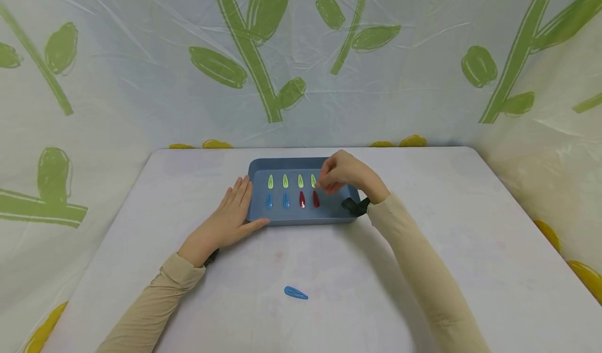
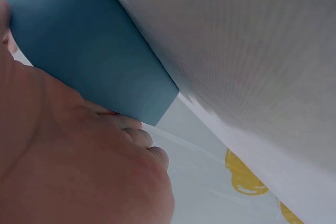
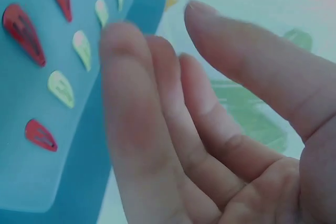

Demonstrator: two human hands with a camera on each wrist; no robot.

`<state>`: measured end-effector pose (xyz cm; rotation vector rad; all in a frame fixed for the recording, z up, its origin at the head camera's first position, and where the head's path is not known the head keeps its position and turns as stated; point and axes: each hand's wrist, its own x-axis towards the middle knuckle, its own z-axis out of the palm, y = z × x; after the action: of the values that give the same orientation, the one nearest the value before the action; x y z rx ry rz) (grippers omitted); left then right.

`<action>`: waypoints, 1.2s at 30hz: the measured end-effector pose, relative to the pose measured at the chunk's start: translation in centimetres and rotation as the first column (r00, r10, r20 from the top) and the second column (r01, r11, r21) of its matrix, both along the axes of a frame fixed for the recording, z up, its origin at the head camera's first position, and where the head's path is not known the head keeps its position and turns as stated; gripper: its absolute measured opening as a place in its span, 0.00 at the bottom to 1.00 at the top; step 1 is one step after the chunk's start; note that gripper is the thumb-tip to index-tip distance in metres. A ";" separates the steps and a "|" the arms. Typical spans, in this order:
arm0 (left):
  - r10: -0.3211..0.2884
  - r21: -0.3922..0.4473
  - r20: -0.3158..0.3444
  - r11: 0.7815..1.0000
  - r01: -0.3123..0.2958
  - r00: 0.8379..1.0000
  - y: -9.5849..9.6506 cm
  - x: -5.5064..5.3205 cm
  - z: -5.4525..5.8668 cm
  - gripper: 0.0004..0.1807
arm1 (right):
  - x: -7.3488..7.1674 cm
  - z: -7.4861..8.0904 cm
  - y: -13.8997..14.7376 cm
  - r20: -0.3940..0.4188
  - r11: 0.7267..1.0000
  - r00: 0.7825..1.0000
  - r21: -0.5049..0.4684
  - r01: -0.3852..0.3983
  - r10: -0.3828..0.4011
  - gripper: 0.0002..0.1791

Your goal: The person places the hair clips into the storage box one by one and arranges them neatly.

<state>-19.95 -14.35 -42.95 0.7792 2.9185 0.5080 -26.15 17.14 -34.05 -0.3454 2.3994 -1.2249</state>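
Observation:
A shallow blue tray (image 1: 291, 218) holds hair clips in two rows. Several yellow-green clips (image 1: 285, 181) form the far row; the near row has two blue clips (image 1: 286, 201) and two red clips (image 1: 302, 200). The right wrist view shows another red clip (image 3: 41, 135) beyond the end of the yellow-green row, covered by the hand in the head view. My right hand (image 1: 345, 171) hovers over the tray's right part, its thumb and fingertips apart with nothing between them. My left hand (image 1: 230, 214) lies flat against the tray's left end, thumb at the near rim.
One more blue clip (image 1: 296, 292) lies on the white table (image 1: 235, 311), in front of the tray. A leaf-patterned sheet (image 1: 376, 91) hangs behind the table and along both sides. A dark strap (image 1: 356, 206) is on the right wrist.

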 end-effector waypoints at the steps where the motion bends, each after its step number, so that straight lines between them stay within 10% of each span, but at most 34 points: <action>1: -0.002 -0.001 -0.003 1.000 0.002 1.000 0.0 0.0 0.0 0.59 | 0.2 0.1 0.1 -0.021 1.000 1.000 -0.003 -0.003 0.003 0.04; 20: 0.000 -0.004 0.001 1.000 0.000 1.000 0.0 0.0 -0.2 0.59 | 6.8 0.6 -1.0 -0.313 0.988 0.943 -0.063 -0.143 0.117 0.06; 36: 0.015 -0.012 0.004 1.000 -0.015 1.000 -0.1 0.1 -0.1 0.59 | 10.9 -1.1 -2.6 -0.309 0.963 0.915 0.006 -0.270 0.259 0.06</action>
<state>-19.89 -14.40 -43.02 0.7551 2.9232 0.4922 -15.23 14.52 -35.18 -0.9025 2.4786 -1.1600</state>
